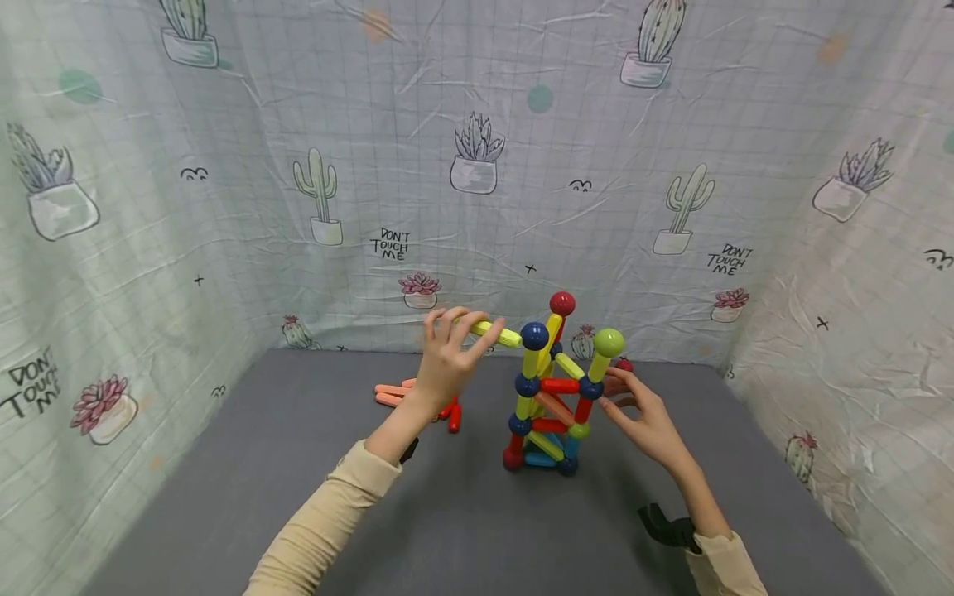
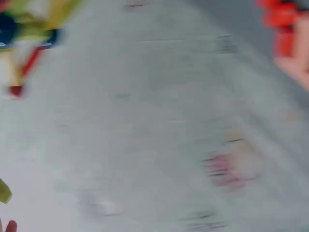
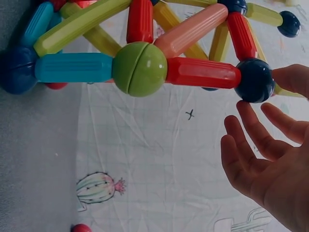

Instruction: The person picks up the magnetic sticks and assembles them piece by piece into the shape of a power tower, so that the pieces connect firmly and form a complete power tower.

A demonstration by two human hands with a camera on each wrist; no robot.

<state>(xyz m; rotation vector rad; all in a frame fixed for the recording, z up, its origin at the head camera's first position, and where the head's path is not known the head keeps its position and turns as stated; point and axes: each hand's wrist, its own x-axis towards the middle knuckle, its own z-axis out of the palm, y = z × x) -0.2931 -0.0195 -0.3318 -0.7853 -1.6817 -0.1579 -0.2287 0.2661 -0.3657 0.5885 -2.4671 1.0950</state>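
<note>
A tower of coloured rods and balls stands on the grey table. My left hand (image 1: 447, 356) grips a yellow-green rod (image 1: 495, 333) between thumb and fingers, its free end right at the dark blue ball (image 1: 534, 335) on the tower's upper left. In the blurred left wrist view only the tip of that rod (image 2: 4, 192) shows. My right hand (image 3: 273, 154) holds another dark blue ball (image 3: 254, 80), on the tower's right side, with thumb and fingertips. Above that ball, a yellow-green rod carries a light green ball (image 1: 609, 342). A red ball (image 1: 562, 304) tops the rear.
Loose salmon rods (image 1: 389, 395) and red rods (image 1: 455, 418) lie on the table (image 1: 298, 497) behind my left forearm. Beyond my right hand, a red ball (image 1: 624, 364) partly shows. A cactus-print cloth (image 1: 507, 232) hangs around the back and sides.
</note>
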